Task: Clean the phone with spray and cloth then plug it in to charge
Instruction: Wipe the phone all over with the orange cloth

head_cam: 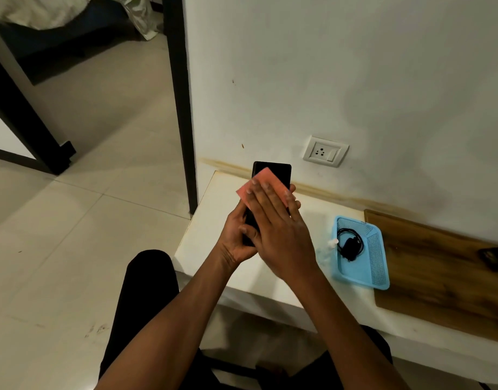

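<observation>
Phone (273, 171), black and upright, half covered by pink cloth (263, 182).

No legible text, label, brand name, numeral or sign is found anywhere in the head view. The phone (271, 175) shows a dark, blank face with no readable characters. The cloth (263, 187) is plain pink with no print visible. The wall socket (325, 151) carries no readable marking on its plate or switch. The blue basket (378, 257) shows a small dark mark at its far right corner, too small to read. The charger (350, 244) inside the basket bears no marking that can be made out. The wooden board (439, 271) is unmarked.
</observation>
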